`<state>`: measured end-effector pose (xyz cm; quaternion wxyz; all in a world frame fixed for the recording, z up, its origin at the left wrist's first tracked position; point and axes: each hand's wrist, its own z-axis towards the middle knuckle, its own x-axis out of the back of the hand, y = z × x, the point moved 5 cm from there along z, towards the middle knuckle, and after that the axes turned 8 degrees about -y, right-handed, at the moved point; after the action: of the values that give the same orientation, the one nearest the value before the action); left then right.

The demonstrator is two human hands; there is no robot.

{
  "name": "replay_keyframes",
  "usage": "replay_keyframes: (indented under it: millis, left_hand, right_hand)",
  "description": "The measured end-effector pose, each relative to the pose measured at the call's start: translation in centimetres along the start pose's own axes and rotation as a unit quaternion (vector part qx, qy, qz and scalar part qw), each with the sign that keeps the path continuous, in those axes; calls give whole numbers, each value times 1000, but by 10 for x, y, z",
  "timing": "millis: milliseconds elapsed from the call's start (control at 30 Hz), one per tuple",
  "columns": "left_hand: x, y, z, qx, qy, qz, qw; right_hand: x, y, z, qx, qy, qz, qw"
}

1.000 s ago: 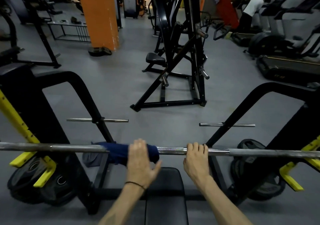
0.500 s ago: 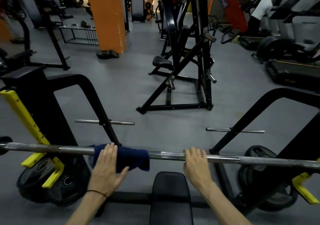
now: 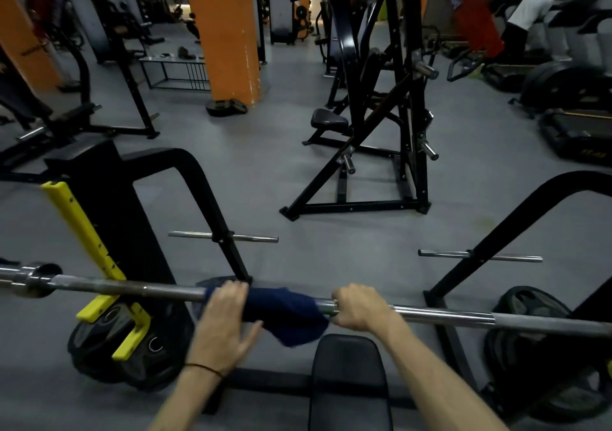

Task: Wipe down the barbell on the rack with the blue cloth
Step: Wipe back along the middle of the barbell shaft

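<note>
A steel barbell [image 3: 447,316] lies across the black rack with yellow hooks [image 3: 82,232], running left to right in front of me. A dark blue cloth [image 3: 284,308] is draped over the bar near its middle, one corner hanging down. My left hand [image 3: 222,324] lies over the cloth's left end, fingers curled over the bar and thumb spread out below. My right hand [image 3: 359,308] grips the bare bar just right of the cloth.
A black bench pad [image 3: 347,381] sits below the bar. Weight plates [image 3: 109,348] lean at the left upright, more plates [image 3: 530,324] at the right. Plate-storage pegs [image 3: 225,237] stick out beyond. A black machine frame [image 3: 374,132] and an orange pillar [image 3: 225,33] stand further off.
My left hand slid the cloth leftward along the bar, then partly back toward the middle. The right hand kept its grip. The view shifted left, showing the bar's left sleeve.
</note>
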<state>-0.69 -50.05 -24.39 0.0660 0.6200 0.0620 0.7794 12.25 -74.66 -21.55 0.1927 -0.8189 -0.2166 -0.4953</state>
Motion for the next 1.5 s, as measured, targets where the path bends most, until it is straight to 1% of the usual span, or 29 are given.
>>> replay_keyframes:
  millis: [67,133,167,200,233,300,367,400,433,500,567,600,667,733,800,833,900,933,967,1000,1067,1167,1233,1267,1300,1333,1367,1400,1500]
  left_hand:
    - [16,-41,-8,15,-29,40,999]
    - [18,-52,-6,44,-36,61,997]
    - [14,-44,-3,69,-27,52,996]
    - [7,-27,1,89,-12,32,995]
    - [-2,0,7,86,-3,15,996]
    - [-19,72,17,-1,5,-16,1000]
    - [-30,136,18,-108,-5,-45,993]
    - [-33,154,17,-135,-15,-50,989]
    - [-31,157,17,-145,-18,-57,988]
    - [-20,127,14,-126,-14,-64,990]
    - [-8,64,5,-55,-25,-38,997]
    - [-1,27,-2,-9,-21,-17,1000]
    - [9,-31,-15,59,-27,33,997]
    - [5,-43,-13,102,-28,56,993]
    - [-6,-9,-1,132,-12,35,991]
    - [-14,22,7,108,-5,18,994]
    - [-28,99,17,-12,11,-30,999]
    - [-33,132,19,-67,-1,-53,996]
    - [-36,154,18,-101,-5,-62,993]
    - [-34,162,19,-110,2,-62,992]
    - [-26,140,20,-98,15,-41,994]
    - [-15,52,1,-38,-1,-5,999]
    - [-3,0,-8,10,10,14,1000]
    - [-1,-11,-9,48,16,14,999]
    - [-4,-10,-5,98,16,2,995]
    - [-8,4,3,142,20,-18,989]
    - [-13,28,11,153,24,-38,987]
    - [-19,59,18,122,31,-53,991]
    - [-37,148,22,-69,12,-53,996]
  right_hand:
    - [-1,6,4,-9,-129,119,984]
    - [2,5,7,-6,-181,178,967]
    - [2,4,7,-3,-181,178,967]
    - [1,3,8,3,-160,157,975]
    - [1,2,8,9,-127,119,985]
    - [-3,2,4,10,-8,24,1000]
    - [-7,2,-8,31,140,-31,989]
    - [-13,1,-14,48,177,-46,982]
    - [-21,5,-17,39,183,-54,981]
    - [-22,14,-16,0,193,-50,980]
    - [-20,15,-13,-41,186,-60,980]
    - [-20,13,-12,-53,184,-89,978]
    - [-16,6,-16,-53,169,-101,979]
    - [-13,3,-18,-62,163,-85,981]
    - [-12,2,-17,-75,153,-84,982]
    - [-11,1,-17,-79,148,-84,982]
    - [-13,3,-18,-81,126,-88,985]
    - [-14,5,-17,-77,116,-84,987]
    - [-16,7,-16,-73,109,-83,988]
    - [-14,9,-16,-70,120,-86,987]
    - [-12,10,-16,-70,136,-79,985]
    - [-16,9,-15,-84,135,-96,983]
    - [-15,6,-17,-86,160,-105,978]
    - [-14,6,-17,-95,152,-86,980]
    - [-14,5,-16,-90,164,-66,980]
    - [-16,7,-12,-89,172,-39,980]
    - [-15,8,-12,-92,186,-39,978]
    - [-15,6,-14,-94,185,-59,977]
    - [-11,5,-19,-86,172,-97,977]
